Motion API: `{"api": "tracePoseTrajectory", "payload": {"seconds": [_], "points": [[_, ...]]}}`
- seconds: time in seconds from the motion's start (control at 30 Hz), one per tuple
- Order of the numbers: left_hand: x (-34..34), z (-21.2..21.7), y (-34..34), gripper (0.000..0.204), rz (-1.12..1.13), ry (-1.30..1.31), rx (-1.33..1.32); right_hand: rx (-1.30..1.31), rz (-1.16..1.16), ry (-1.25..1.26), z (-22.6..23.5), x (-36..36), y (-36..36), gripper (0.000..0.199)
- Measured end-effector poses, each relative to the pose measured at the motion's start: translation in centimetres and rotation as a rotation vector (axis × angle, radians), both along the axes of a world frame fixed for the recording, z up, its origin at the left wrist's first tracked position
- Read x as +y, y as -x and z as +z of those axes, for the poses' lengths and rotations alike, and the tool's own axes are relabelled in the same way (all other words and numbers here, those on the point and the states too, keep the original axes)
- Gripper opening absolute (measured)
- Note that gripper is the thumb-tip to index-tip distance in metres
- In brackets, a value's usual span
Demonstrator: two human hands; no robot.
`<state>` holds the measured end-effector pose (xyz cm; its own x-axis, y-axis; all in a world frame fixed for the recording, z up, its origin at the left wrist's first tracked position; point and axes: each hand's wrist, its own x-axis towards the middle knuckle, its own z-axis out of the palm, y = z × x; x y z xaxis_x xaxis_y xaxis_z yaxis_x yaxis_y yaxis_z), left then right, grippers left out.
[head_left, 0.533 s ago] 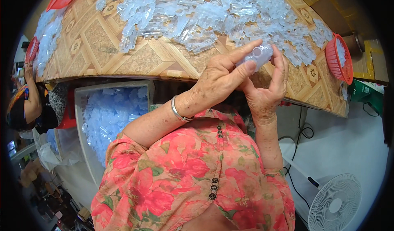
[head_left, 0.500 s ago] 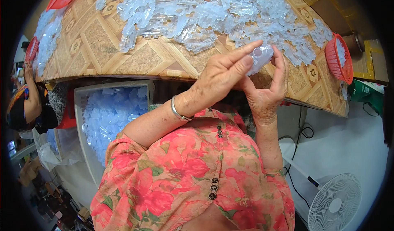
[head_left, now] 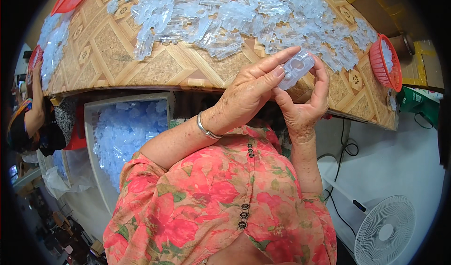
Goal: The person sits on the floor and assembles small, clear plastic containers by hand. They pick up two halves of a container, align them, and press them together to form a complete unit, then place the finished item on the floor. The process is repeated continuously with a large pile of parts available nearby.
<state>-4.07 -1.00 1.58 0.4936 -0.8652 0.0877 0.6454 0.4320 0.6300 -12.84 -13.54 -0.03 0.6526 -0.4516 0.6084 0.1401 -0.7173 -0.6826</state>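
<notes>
A small clear plastic part (head_left: 297,69) with a round opening is held up over the table's near edge, its face tilted toward me. My left hand (head_left: 257,82) pinches it between thumb and fingers from the left. On the other side my right hand (head_left: 307,100) grips its edge, with thumb below and fingers curled at the top right. Beyond both hands, a wide layer of similar clear plastic pieces (head_left: 221,18) is spread across the patterned table (head_left: 174,67).
At the table's right end stands a red basket (head_left: 385,67) with pieces inside. A large bin (head_left: 131,133) of bluish clear pieces sits below the table, left of me. A white fan (head_left: 385,232) is at lower right. Another person's arm (head_left: 36,100) reaches toward the table at far left.
The clear plastic part has been turned between my fingers, so its broad face and round opening now show more fully. Both hands stay in nearly the same place.
</notes>
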Motion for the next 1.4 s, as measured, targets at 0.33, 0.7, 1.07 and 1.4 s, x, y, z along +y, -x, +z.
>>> {"api": "tracePoseTrajectory", "payload": {"seconds": [0.33, 0.7, 1.07, 1.4], "points": [[0.1, 0.1, -0.1, 0.054, 0.022, 0.018, -0.003, -0.082, 0.004, 0.042, -0.9, 0.1, -0.4, 0.084], [0.1, -0.8, -0.5, 0.056, 0.097, -0.091, -0.379, -0.063, -0.01, 0.076, -0.8, -0.1, -0.2, 0.086], [0.2, -1.9, -0.8, 0.052, 0.376, -0.258, -0.974, -0.092, -0.072, 0.115, -1.7, 1.1, -0.9, 0.076], [1.7, -1.8, -4.8, 0.045, 0.354, -0.293, -1.432, 0.22, 0.187, 0.246, 0.2, -2.2, 0.1, 0.047]]}}
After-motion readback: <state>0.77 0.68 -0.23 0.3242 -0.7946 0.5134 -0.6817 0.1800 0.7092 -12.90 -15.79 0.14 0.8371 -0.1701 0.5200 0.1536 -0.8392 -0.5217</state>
